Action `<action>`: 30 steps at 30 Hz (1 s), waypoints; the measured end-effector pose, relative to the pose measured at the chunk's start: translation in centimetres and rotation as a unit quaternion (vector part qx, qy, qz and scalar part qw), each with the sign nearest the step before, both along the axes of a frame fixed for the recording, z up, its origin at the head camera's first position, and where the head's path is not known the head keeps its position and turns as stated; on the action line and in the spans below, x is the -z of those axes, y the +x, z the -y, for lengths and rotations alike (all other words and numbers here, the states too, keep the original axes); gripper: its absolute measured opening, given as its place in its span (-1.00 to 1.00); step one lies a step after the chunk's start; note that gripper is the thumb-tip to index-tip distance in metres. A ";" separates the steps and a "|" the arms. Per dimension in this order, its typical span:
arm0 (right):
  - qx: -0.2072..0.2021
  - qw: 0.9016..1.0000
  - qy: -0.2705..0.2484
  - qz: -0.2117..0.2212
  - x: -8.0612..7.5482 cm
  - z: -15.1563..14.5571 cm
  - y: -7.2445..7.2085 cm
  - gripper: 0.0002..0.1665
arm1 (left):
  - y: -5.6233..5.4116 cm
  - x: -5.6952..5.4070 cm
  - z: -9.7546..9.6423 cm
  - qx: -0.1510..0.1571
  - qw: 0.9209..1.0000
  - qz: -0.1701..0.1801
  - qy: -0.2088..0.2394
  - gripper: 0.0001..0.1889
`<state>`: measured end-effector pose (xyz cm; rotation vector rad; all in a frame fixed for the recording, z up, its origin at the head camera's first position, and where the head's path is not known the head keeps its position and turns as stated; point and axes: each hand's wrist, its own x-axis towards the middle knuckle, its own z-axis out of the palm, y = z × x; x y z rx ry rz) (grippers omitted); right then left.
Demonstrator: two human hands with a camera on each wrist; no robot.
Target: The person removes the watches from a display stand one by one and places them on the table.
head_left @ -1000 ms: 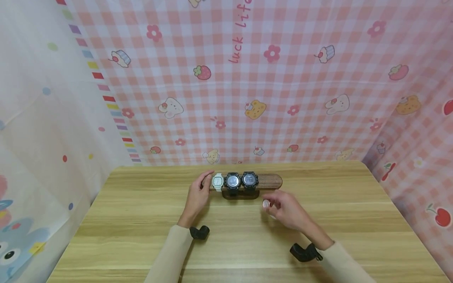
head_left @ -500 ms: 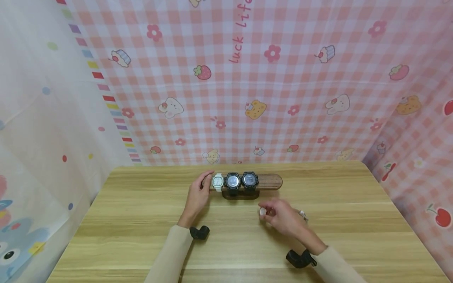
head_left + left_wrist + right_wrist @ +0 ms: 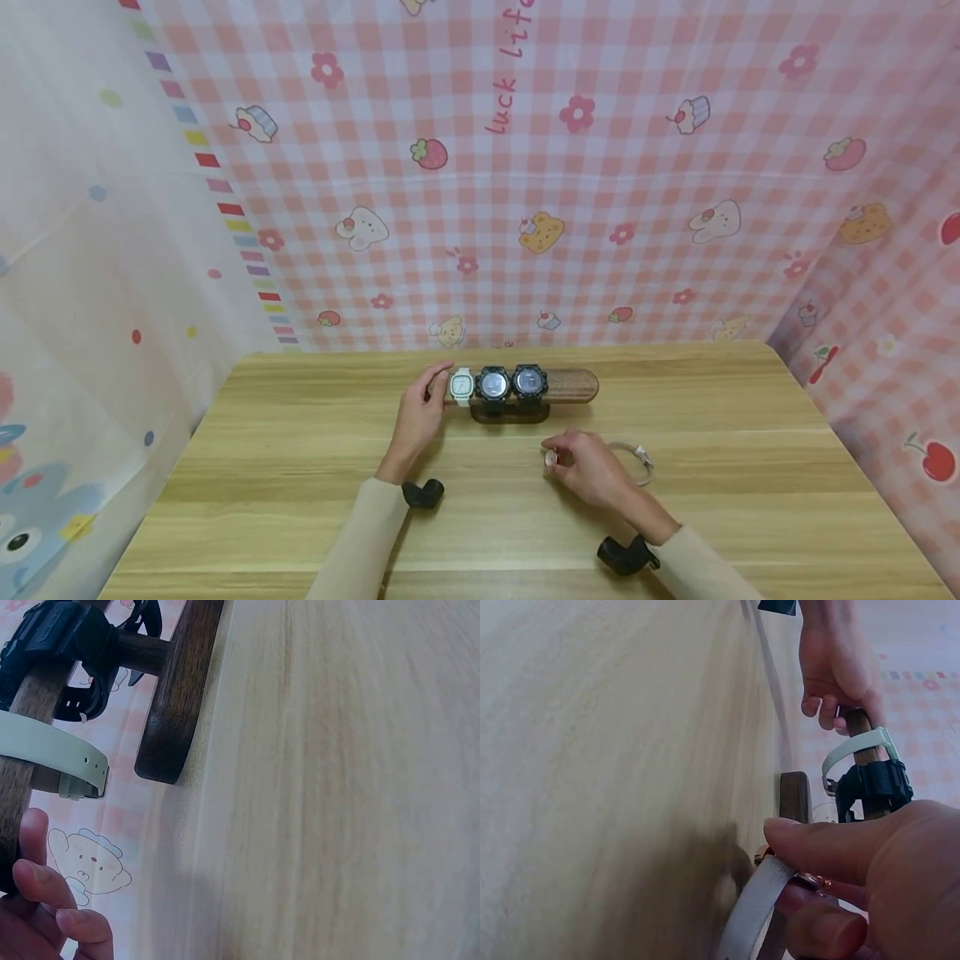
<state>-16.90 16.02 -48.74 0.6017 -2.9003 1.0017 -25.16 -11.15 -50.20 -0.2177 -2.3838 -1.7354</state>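
Behind the table (image 3: 510, 533) hangs a pink checked curtain (image 3: 487, 196), cartoon prints on it. Wood-grain top, runs right up to the cloth. Near its far edge: dark wooden watch stand (image 3: 573, 386), a round-ended bar raised on a base. Your left hand (image 3: 418, 410) grips the bar's left end, fingers curled round it. Your right hand (image 3: 592, 472) is nearer you, right of the stand's middle, thumb and fingers closed in a pinch on the small watch (image 3: 551, 458). One black watch (image 3: 493, 384) and a second black watch (image 3: 529, 381) sit side by side on the bar, faces up. Pale watch (image 3: 462, 385) is left of them, just beside your left fingers. Small watch is off the stand; rose-gold metal and a whitish strap show in your right wrist view. Thin pale loop (image 3: 643, 457) with a metallic bit shows just beside your right hand; can't tell if it joins that watch.
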 end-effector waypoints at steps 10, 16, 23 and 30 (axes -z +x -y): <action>-0.004 1.000 0.002 0.006 0.1 0.2 0.0 -0.65 | 0.0 -0.2 -0.1 -0.003 1.000 0.004 -0.004 -0.64; 0.000 1.000 0.006 0.013 0.3 0.2 0.0 -0.64 | 0.0 -0.3 0.0 -0.003 1.000 0.004 -0.006 -0.64; -0.002 1.000 -0.004 0.009 0.0 0.3 0.1 -0.57 | 0.0 -0.1 0.0 -0.005 1.000 -0.003 -0.003 -0.64; 0.015 0.998 -0.049 0.028 -1.1 0.0 -0.4 -0.51 | 0.0 0.1 0.0 -0.003 1.000 -0.007 -0.001 -0.64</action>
